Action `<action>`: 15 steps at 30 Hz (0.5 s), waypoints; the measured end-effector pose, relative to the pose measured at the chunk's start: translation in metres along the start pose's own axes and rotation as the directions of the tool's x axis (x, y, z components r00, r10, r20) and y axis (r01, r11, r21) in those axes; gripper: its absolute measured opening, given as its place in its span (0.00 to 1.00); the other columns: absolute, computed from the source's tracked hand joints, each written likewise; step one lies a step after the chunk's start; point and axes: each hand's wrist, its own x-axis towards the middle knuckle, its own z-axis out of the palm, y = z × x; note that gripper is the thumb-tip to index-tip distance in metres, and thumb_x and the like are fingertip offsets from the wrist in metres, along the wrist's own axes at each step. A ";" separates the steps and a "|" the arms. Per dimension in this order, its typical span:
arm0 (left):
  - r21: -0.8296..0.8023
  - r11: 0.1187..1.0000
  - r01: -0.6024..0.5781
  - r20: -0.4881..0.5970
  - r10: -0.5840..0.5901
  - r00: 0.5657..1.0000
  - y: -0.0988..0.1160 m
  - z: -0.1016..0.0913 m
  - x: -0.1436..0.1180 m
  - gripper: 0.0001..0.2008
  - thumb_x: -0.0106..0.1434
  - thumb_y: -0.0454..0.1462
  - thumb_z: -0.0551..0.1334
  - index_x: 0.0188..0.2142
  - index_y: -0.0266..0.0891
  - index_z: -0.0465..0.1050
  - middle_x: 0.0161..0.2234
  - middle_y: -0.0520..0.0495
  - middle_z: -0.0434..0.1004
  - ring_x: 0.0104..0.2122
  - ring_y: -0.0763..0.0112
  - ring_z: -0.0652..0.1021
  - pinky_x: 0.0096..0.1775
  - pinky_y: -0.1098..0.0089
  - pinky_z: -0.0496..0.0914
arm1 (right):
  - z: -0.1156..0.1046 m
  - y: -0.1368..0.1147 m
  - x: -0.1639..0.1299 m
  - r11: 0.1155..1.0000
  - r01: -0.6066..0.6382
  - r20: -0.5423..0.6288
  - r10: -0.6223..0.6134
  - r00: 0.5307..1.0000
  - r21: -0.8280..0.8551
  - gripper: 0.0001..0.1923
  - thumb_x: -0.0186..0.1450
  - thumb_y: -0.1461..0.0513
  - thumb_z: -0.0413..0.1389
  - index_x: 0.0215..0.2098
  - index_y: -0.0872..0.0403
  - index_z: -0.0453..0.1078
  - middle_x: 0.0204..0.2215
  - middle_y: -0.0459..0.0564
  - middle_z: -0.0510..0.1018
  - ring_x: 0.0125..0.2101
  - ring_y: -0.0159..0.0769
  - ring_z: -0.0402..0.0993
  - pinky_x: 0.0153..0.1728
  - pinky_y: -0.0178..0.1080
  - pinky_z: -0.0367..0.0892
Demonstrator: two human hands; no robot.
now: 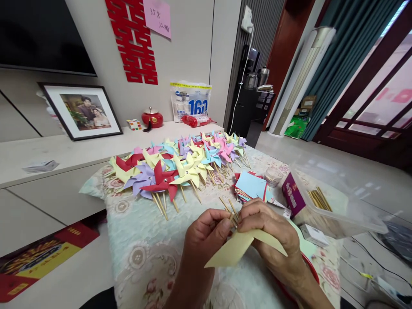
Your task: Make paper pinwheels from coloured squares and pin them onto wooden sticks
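Left hand: your left hand (pixel 206 234), lower centre of the frame, has its fingers clenched on thin wooden sticks (pixel 232 210) that poke out above the thumb.
Right hand: your right hand (pixel 268 229), just right of the left one, pinches the same spot where the sticks meet a pale yellow paper (pixel 236 249); thumb and fingertips are closed on it.
Yellow paper: folded, pointed, hanging below and between both hands, lower centre.
Hidden: the joint between sticks and paper is covered by your fingers; how many sticks you hold cannot be told. Your forearms are cut off at the bottom edge.
Hard to make out: writing on the pink note (pixel 157 16) at the top centre is too small to read; the clear plastic box (pixel 337 214) at right is blurred, with more sticks dimly seen inside.
Finished pinwheels: a row of paper pinwheels (pixel 180 165) in red, yellow, purple, blue and pink lies across the middle of the frame, beyond your hands.
Paper stack: cut coloured squares (pixel 251 185) lie right of centre, near the right hand.
Surface: a floral tablecloth (pixel 138 240) covers the table.
Room: a white low cabinet (pixel 64 156) at left bears a framed photograph (pixel 82 110); a red paper ornament (pixel 133 40) hangs on the wall at upper centre; dark green curtains (pixel 341 64) fill the upper right.
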 end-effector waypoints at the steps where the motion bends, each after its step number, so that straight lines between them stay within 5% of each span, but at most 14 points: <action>1: -0.011 1.000 0.006 0.007 -0.006 1.000 0.002 0.002 -0.003 0.15 0.48 0.44 0.76 0.29 0.36 0.79 0.20 0.51 0.75 0.20 0.79 0.69 0.24 0.77 0.62 | 0.000 0.001 -0.001 1.000 0.005 -0.017 -0.005 1.000 -0.011 0.10 0.67 0.72 0.54 0.36 0.53 0.74 0.32 0.49 0.74 0.34 0.36 0.72 0.38 0.41 0.67; 15: 0.090 0.986 -0.141 0.054 0.136 0.989 0.005 0.007 -0.011 0.10 0.54 0.42 0.72 0.28 0.37 0.79 0.21 0.53 0.72 0.22 0.78 0.68 0.25 0.77 0.62 | 0.002 0.006 -0.007 0.998 -0.035 -0.095 0.040 0.995 0.060 0.04 0.68 0.66 0.59 0.38 0.50 0.75 0.33 0.48 0.76 0.35 0.37 0.73 0.37 0.40 0.68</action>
